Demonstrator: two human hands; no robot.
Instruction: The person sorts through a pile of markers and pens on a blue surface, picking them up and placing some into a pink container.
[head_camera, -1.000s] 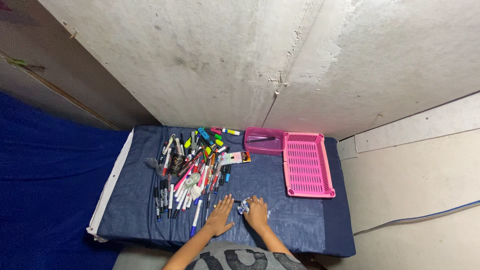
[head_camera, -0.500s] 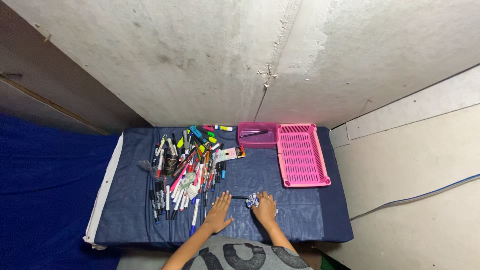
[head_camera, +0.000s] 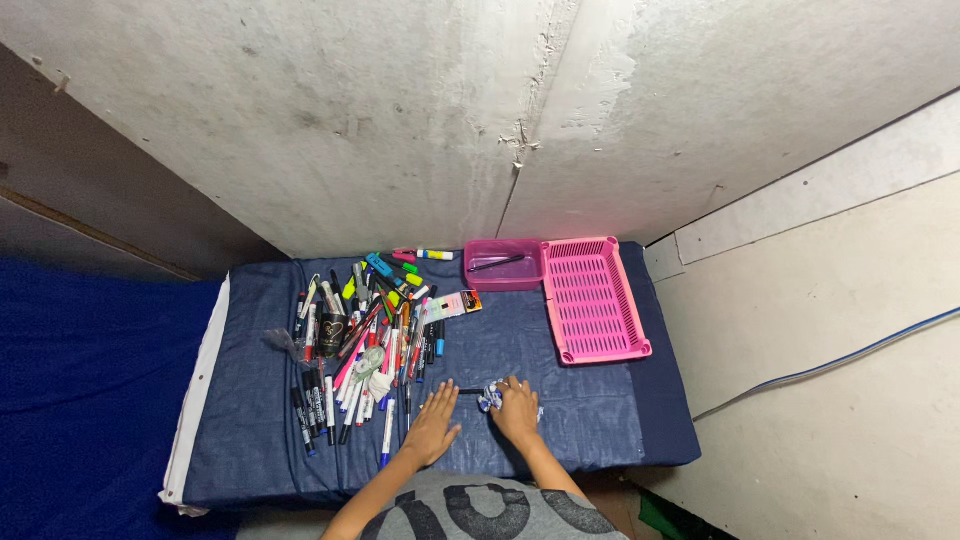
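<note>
From above, the person's left hand (head_camera: 433, 425) lies flat on the blue cloth (head_camera: 580, 420), palm down, fingers spread and pointing away from the body; it holds nothing. Just beside it, toward the person's right, the right hand (head_camera: 517, 412) rests on the cloth with its fingers curled over a small crumpled wad (head_camera: 490, 397), white with blue marks, which pokes out at the hand's thumb side. Whether the fingers truly grip the wad or only press it I cannot tell. A short dark pen (head_camera: 468, 391) lies on the cloth between the two hands, just ahead of the fingertips, its end touching or nearly touching the wad.

Ahead of the left hand and out past it sprawls a pile of pens (head_camera: 370, 340) and markers, many colours, lying every which way, the nearest ones close to the left fingertips. A small flat packet (head_camera: 450, 305) sits at the pile's far edge.

Well ahead of the right hand stands a small pink tub (head_camera: 503, 265) with one dark pen inside. Touching it on the far side is a pink slotted basket (head_camera: 592, 300).

Beyond the cloth rises a rough grey wall (head_camera: 400, 120).
</note>
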